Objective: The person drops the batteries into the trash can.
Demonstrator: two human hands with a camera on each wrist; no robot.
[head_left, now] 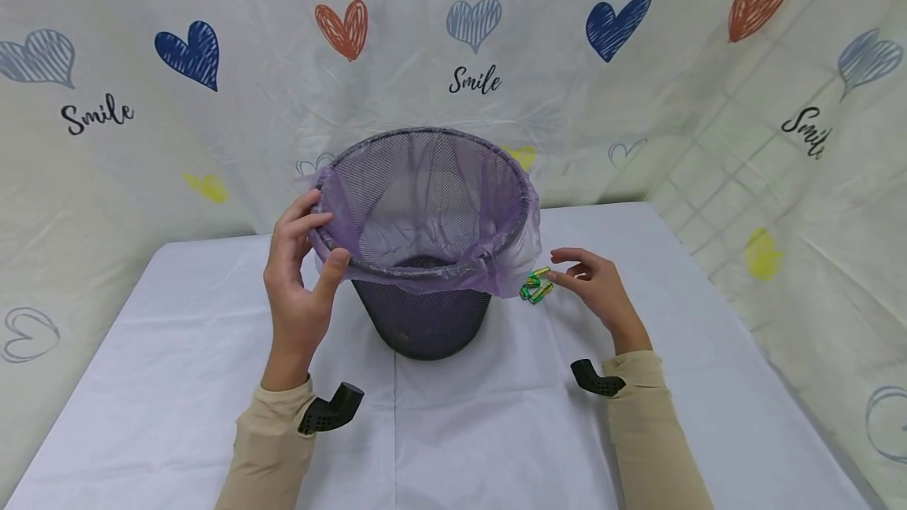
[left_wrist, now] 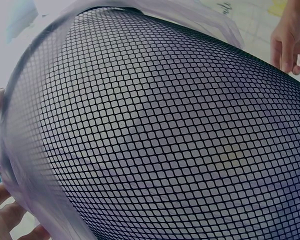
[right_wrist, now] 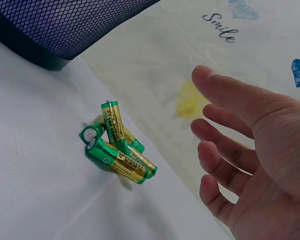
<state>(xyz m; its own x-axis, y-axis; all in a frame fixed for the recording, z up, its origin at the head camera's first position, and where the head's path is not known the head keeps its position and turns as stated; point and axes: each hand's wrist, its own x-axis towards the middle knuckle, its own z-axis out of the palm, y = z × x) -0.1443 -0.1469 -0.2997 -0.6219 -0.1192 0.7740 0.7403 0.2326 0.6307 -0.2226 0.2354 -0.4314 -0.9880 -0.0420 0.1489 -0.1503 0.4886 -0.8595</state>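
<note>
Your left hand [head_left: 301, 282] held the black mesh wastebasket [head_left: 425, 325] by its left rim, thumb at the front, fingers spread around the side. Your right hand [head_left: 595, 290] carried nothing; its thumb and fingers stood apart, moderately wide and loosely bent, just beside the green-and-gold cylindrical batteries [right_wrist: 120, 140]. These lay heaped on the white tablecloth [head_left: 460, 431], to the right of the wastebasket. They overlapped, so you could not count them surely.

Risks noted (judgement):

1. Rolling. The cells were round and piled across each other; one leaning battery [right_wrist: 113, 122] rested on the rest. A fingertip nudging the heap from the side would likely have collapsed it and sent cells over the smooth cloth, perhaps against the wastebasket's base.

2. Poor pick. With the cells crossed, your pinch could have caught two at once, or squeezed one out by its curved side.

3. Liner snag. The purple plastic liner [head_left: 506, 274] bunched loosely over the right front of the rim, near the heap. Whether it touched any cell you could not tell. Brushing that slack could have dragged the liner off the rim.

4. Tipping. The wastebasket was wider at its mouth than at its base; uneven pull from your left hand could have tilted it.
</note>
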